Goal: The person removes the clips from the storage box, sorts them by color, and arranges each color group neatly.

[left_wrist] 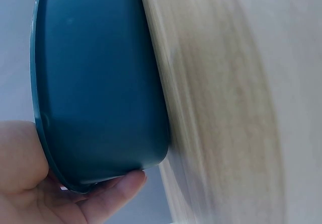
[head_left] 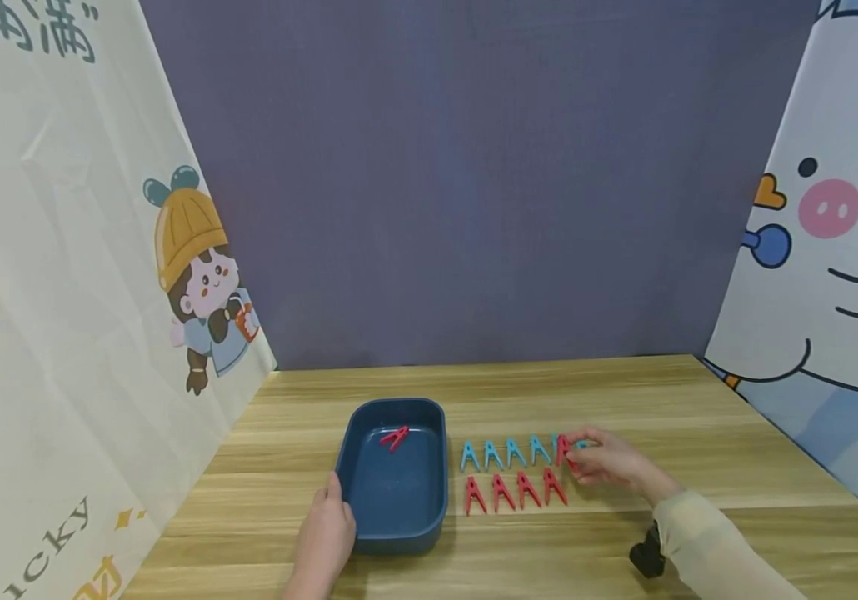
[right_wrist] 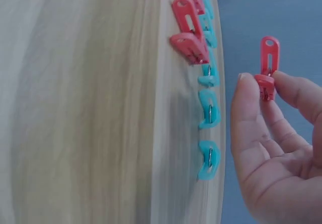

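Observation:
My left hand (head_left: 326, 529) grips the near left corner of a dark blue plastic bin (head_left: 391, 546), thumb over the rim and fingers against the outer wall. One red clothespin (head_left: 395, 437) lies inside the bin toward its far end. Between thumb and fingertips, my right hand (head_left: 609, 458) pinches another red clothespin (right_wrist: 268, 68), raised above the table at the right end of the rows. A row of red clothespins (head_left: 502, 492) lies nearer me, and a row of light blue clothespins (head_left: 515, 452) lies behind it. The held clothespin and hand partly cover the last blue ones in the head view.
The wood-grain table (head_left: 249, 500) ends at a dark purple-grey back panel (head_left: 474, 183). Cartoon-printed white sheets stand at the left (head_left: 62, 275) and right (head_left: 811, 275). A small black object (head_left: 648, 554) sits by my right wrist.

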Demonstrator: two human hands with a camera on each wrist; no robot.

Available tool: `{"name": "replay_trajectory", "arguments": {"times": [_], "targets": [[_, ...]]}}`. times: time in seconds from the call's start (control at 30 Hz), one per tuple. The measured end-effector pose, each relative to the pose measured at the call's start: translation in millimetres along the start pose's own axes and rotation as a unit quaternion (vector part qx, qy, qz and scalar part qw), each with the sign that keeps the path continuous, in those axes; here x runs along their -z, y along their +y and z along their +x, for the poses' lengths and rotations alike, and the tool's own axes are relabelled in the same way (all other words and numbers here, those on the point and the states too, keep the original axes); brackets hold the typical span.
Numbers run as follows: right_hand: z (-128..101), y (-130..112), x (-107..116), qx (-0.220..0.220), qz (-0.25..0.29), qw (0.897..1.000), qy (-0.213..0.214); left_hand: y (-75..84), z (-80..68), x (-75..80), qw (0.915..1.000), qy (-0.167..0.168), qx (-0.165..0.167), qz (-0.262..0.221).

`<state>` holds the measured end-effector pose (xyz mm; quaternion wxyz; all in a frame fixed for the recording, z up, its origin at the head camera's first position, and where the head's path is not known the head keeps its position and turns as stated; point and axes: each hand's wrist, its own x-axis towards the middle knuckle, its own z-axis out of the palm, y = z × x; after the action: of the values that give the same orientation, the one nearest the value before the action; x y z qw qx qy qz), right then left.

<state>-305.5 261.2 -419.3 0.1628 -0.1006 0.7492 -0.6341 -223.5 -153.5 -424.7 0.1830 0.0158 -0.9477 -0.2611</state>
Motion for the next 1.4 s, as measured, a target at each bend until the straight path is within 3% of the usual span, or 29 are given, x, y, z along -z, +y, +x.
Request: {"name": "replay_trajectory", "arguments": {"times": [0.83, 1.2, 1.4], "targets": [[-9.8, 15.8, -1.7, -0.044, -0.1, 0.994, 0.029, -0.8, -0.6, 0.8, 1.0, 0.008, 0.001, 0.0], [-12.2, 19.2, -4.0, -0.06, -0.114, 0.991, 0.039, -2.8, -0.3, -1.3, 0.9998, 0.02, -0.007, 0.0], [-10.4, 21.1, -4.0, -0.066, -0.12, 0.99, 0.044, -1.6, -0.1, -1.3, 1.0, 0.005, 0.006, 0.003]]}}
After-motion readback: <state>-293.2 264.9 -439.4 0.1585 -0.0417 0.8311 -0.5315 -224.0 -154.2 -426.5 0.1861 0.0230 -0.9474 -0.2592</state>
